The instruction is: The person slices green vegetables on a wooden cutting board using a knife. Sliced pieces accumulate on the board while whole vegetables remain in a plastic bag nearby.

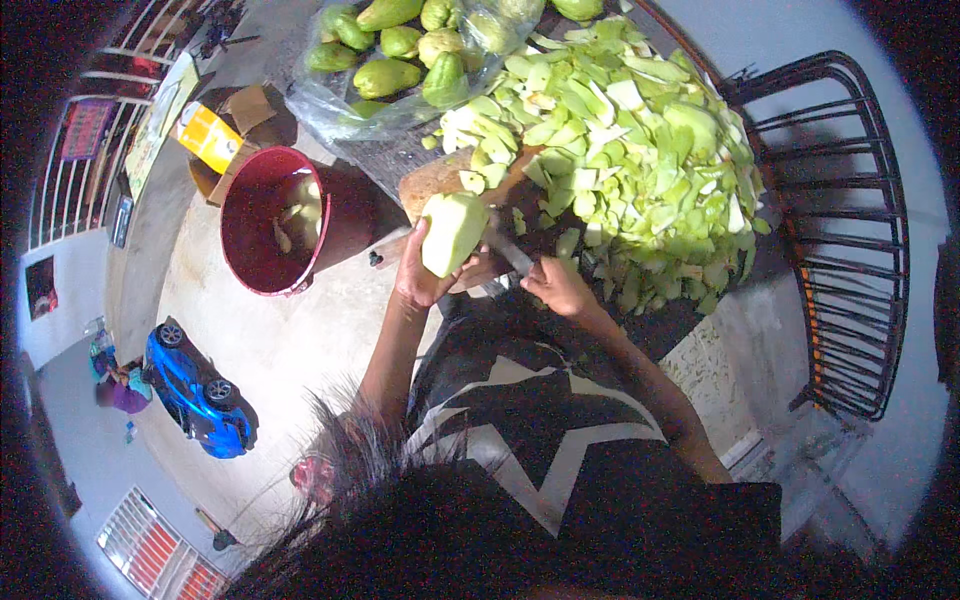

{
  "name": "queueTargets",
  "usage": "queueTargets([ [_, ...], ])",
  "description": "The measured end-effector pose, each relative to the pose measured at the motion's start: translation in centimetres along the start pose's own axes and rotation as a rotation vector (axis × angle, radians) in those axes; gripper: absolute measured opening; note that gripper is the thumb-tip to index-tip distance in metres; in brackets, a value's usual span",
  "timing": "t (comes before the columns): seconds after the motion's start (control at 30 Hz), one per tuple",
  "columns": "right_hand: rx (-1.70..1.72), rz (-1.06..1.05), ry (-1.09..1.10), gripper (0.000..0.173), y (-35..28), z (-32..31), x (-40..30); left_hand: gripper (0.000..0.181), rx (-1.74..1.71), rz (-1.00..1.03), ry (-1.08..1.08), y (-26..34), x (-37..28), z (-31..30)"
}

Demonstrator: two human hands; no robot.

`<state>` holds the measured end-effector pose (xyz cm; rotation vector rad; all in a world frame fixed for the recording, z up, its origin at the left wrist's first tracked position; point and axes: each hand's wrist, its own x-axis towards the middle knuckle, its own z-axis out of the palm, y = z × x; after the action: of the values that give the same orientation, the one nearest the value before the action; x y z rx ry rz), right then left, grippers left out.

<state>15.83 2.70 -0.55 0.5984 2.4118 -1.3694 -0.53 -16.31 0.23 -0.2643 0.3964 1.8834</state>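
In my left hand [421,276] is a pale green peeled chayote [454,231], held upright near the corner of a dark table. My right hand [559,286] grips a knife [511,253] whose blurred blade points towards the chayote. Beyond my hands lies a brown wooden block or board [431,178] with a few peelings on it. A large heap of green and white chayote peelings [637,142] covers the table on the right. At the far side, unpeeled chayotes [386,78] lie in and on a clear plastic bag [330,124].
A dark red bucket [274,281] with pale pieces inside stands left of the table, by an open cardboard box [251,109]. A blue toy car [195,390] is on the floor. At the right stands a black metal rack [847,206]. A person [124,386] is far left.
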Motion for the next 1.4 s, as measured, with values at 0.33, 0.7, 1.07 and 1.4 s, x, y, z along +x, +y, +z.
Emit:
queueTargets([
  [0.33, -0.251, 0.079, 0.32, 0.02, 7.0, -6.1, 10.4, 0.075, 0.198, 0.159, 0.078, -1.1, -3.5, 2.3],
  [0.7, 0.462, 0.111, 0.108, 0.032, 0.6, -0.7, 2.0, 0.059, 0.29, -0.254, 0.186, -1.4, 1.8, -1.1],
  [1.07, 0.106, -0.096, 0.343, 0.025, 0.5, 0.8, 2.7, 0.08, 2.249, 0.43, 0.424, -2.2, 3.5, -1.3],
  [1.4, -0.054, 0.015, 0.261, 0.028, -1.7, -0.4, -0.2, 0.097, 2.257, 0.583, 0.567, -5.0, 4.5, -1.1],
])
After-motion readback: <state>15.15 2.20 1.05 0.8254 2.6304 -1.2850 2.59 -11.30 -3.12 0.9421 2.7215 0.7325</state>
